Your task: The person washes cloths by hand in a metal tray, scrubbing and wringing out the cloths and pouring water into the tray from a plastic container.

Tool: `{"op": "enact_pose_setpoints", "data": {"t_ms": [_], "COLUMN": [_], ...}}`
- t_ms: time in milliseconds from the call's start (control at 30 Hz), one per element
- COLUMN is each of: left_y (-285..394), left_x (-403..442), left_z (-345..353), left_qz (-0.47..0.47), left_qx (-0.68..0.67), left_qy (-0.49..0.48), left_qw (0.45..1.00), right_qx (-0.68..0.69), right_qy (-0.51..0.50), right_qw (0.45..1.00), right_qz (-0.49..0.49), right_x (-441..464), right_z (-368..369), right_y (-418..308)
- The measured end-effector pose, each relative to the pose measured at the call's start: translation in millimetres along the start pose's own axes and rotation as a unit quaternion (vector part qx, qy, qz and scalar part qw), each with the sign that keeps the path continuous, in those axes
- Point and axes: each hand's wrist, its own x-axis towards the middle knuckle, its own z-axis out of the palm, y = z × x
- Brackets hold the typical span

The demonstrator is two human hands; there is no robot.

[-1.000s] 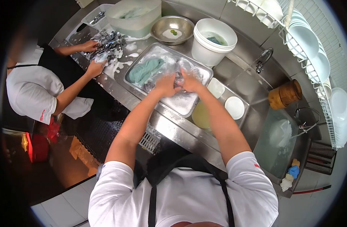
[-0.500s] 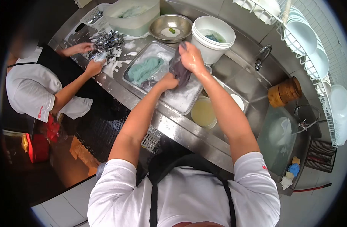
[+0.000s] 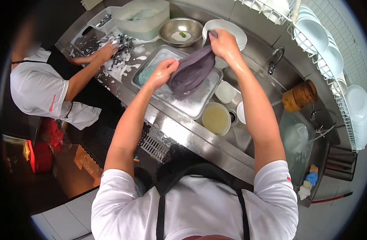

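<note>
Left [image 3: 163, 71] and right hand [image 3: 224, 43] are stretching the dark cloth [image 3: 192, 72] above the metal tray [image 3: 185, 108], fingers closed on its edges; being wet, it could be slipping free, dripping into the bucket behind the tray [image 3: 234, 33].

Large grey tiles with dark joints cover the wall [image 3: 255, 25] at upper centre and right. A steel bench [image 3: 181, 132] runs diagonally from upper left to lower right, its front edge catching a bright white glare near the centre. A curved metal tap [image 3: 276, 60] stands at upper right, beside the wall. A white wire rack [image 3: 346, 120] follows the right side. At lower left, dark perforated matting [image 3: 96, 145] covers part of the floor, with pale tiles [image 3: 65, 221] below; shadow darkens the far left.
</note>
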Motion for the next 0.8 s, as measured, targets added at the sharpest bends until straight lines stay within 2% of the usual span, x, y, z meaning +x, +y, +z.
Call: {"op": "enact_pose_setpoints", "data": {"t_ms": [67, 100, 133, 233, 267, 367, 400, 500, 567, 633, 700, 800], "left_y": [12.1, 15.7, 11.2, -1.3, -4.4, -26.7, -31.1, -70.1, -81.4, -72.2, -57.1, -83.8], "left_x": [-15.6, -22.8, -26.9, -24.5, -22.1, -13.9, -14.1, -11.1, -21.6, -16.7, -0.7, 4.2], "left_z": [-9.1, -10.4, -10.4, -14.6, -15.3, -8.4, -0.3, 29.6, 57.1, 72.0, 71.8, 69.4], "left_qz": [0.007, 0.009, 0.089, -0.078, -0.062, -0.04, -0.059, -0.008, 0.028, -0.026, -0.166, -0.13], "left_qx": [0.144, 0.214, 0.305, 0.361, 0.322, 0.449, 0.485, 0.471, 0.563, 0.615, 0.617, 0.526], "left_qy": [-0.039, -0.059, -0.075, -0.031, 0.031, 0.001, -0.035, -0.008, 0.041, 0.0, -0.13, -0.01], "left_qw": [0.989, 0.975, 0.945, 0.929, 0.944, 0.893, 0.872, 0.882, 0.825, 0.788, 0.758, 0.841], "right_qx": [-0.055, -0.015, -0.033, -0.048, -0.046, -0.043, -0.036, -0.134, -0.215, -0.276, -0.317, -0.336], "right_qy": [-0.018, -0.05, -0.052, -0.053, -0.052, -0.09, -0.182, -0.287, -0.354, -0.395, -0.412, -0.406], "right_qw": [0.998, 0.998, 0.998, 0.996, 0.996, 0.99, 0.977, 0.945, 0.905, 0.87, 0.85, 0.846], "right_qz": [-0.019, 0.031, 0.03, 0.048, 0.057, 0.096, 0.108, -0.083, -0.102, -0.103, -0.086, -0.08], "right_x": [-4.6, -8.6, -13.1, -20.6, -21.6, -24.1, -28.5, -54.7, -70.1, -74.9, -75.1, -74.2], "right_z": [18.4, 21.9, 22.2, 39.1, 50.2, 77.1, 76.5, 114.3, 133.2, 149.3, 164.9, 195.6], "right_y": [32.4, 33.3, 36.5, 55.1, 65.1, 89.4, 84.0, 99.8, 92.7, 90.7, 96.5, 123.9]}}
